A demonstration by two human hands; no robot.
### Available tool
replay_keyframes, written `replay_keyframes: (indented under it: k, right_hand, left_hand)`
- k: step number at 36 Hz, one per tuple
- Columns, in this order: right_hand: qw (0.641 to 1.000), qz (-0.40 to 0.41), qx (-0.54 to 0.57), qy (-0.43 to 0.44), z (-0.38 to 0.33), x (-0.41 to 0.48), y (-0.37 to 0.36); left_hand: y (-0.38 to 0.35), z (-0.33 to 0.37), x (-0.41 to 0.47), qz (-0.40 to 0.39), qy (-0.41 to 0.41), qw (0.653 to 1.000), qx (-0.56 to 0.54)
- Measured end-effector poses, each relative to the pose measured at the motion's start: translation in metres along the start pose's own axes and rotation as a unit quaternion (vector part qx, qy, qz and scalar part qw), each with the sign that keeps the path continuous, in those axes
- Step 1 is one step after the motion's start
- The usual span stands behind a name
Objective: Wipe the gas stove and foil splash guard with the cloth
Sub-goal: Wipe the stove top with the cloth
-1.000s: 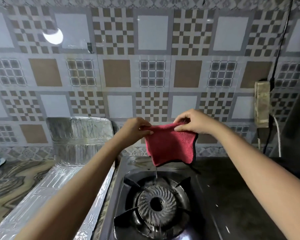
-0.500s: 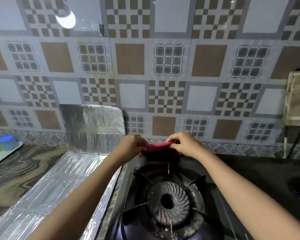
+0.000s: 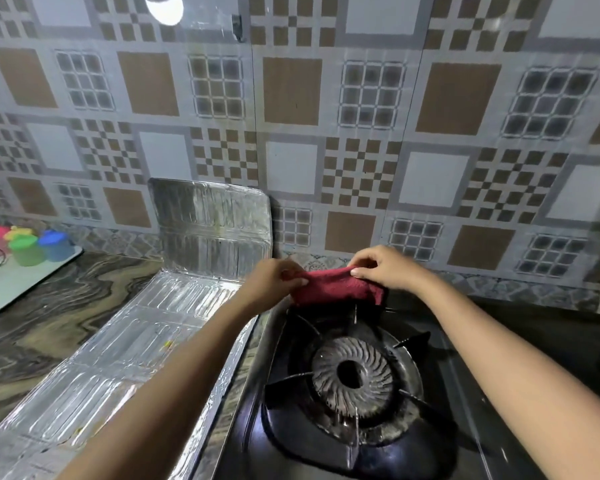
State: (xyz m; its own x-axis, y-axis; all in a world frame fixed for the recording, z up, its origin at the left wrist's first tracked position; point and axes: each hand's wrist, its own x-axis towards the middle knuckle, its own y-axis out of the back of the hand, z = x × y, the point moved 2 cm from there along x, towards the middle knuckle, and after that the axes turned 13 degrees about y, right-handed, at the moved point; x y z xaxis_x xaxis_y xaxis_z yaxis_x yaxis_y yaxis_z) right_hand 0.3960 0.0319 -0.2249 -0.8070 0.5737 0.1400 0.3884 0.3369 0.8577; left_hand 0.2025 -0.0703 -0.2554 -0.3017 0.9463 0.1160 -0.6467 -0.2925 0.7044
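Note:
A red cloth (image 3: 336,287) is folded into a thick strip over the back edge of the black gas stove (image 3: 465,393). My left hand (image 3: 274,282) pinches its left end and my right hand (image 3: 387,266) pinches its top right part. Below the cloth lies the round burner (image 3: 352,377) with its dark pan supports. The foil splash guard (image 3: 125,344) lies flat on the counter left of the stove, with one panel (image 3: 210,226) standing upright against the wall.
A patterned tile wall (image 3: 326,116) rises behind the stove. On the marbled counter (image 3: 49,313) at far left a white tray (image 3: 21,278) carries small coloured lidded containers (image 3: 25,249). A dark cable runs by the tray.
Both hands have lowered the cloth from hanging open above the burner to a folded strip at the stove's back edge. The view has shifted left and down.

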Motion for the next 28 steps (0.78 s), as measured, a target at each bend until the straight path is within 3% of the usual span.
replay_keyframes:
  k: [8, 13, 18, 28]
  right_hand:
    - [0.996, 0.084, -0.027, 0.000, 0.016, 0.018, -0.028]
    - [0.992, -0.072, 0.033, 0.095, 0.013, 0.021, -0.031]
    - [0.979, -0.180, 0.033, 0.093, 0.006, 0.034, -0.041]
    - [0.985, -0.172, -0.031, 0.002, 0.001, 0.047, -0.057]
  left_hand:
    - [-0.028, -0.027, 0.005, 0.060, 0.071, 0.992, -0.088]
    - [-0.033, -0.036, -0.015, -0.058, 0.108, 0.970, -0.212]
    - [-0.042, -0.055, -0.019, -0.115, 0.147, 0.951, -0.248]
    - [-0.042, -0.064, -0.019, -0.133, 0.152, 0.929, -0.311]
